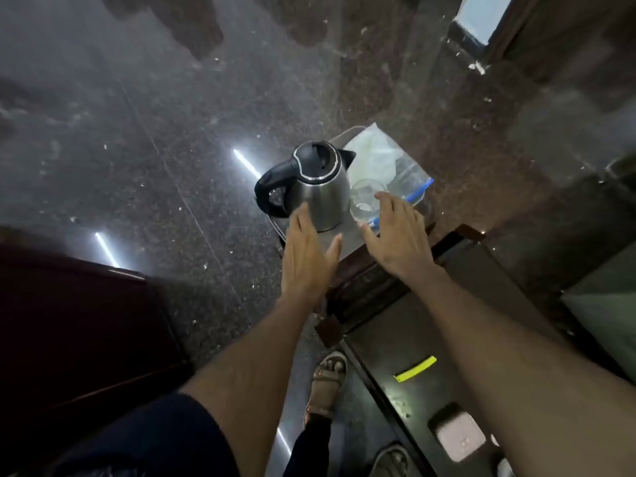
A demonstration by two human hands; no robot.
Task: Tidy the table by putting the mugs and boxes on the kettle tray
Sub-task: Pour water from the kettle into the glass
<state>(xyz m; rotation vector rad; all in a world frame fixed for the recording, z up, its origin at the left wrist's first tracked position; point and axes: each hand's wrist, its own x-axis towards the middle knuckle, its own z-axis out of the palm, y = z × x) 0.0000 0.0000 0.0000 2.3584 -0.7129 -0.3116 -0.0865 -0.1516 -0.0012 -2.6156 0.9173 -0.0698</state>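
Hands first: our left hand (308, 256) and our right hand (395, 235) both reach out over the near edge of the kettle tray (347, 241), palms down, fingers (385, 204) spread and released, grasping nothing. The tray sits at the far end of the dark desk (413, 339), and it carries the steel kettle (318, 191), a clear glass (364, 199) just beside the kettle, and a plastic zip bag (389, 160) lying toward the tray's far corner. Our left fingertips lie against or just short of the kettle's lower wall; we cannot tell whether they touch. Our right fingertips hover at the rim of the glass, near the bag's blue seal. We judge that the step in hand is making or checking room on the tray before anything is brought to it. To do it well, we would keep the kettle upright and steady, nudge the glass and bag toward the far edge without tipping the glass, and leave the near strip of the tray bare. No mugs or boxes are clearly visible from here; a pale boxy shape (459, 432) and a yellow strip (414, 368) lie on the desk well back toward its near end, behind both hands, too dim to identify.
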